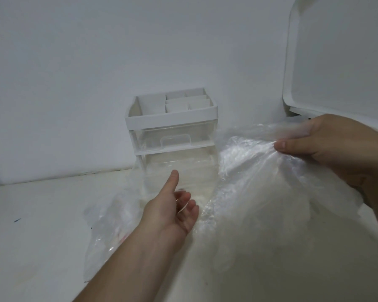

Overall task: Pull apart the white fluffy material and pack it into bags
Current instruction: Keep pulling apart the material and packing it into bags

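A large clear plastic bag spreads over the middle and right of the white table. My right hand pinches its crumpled upper edge between thumb and fingers and lifts it. My left hand is held palm up with the fingers apart, just left of the bag's side, and holds nothing. Another clear bag lies flat under my left forearm. No white fluffy material can be made out through the plastic.
A small organiser with a white compartment top and clear drawers stands against the wall behind the bags. A white lid or tray leans at the right. The table runs out to the left.
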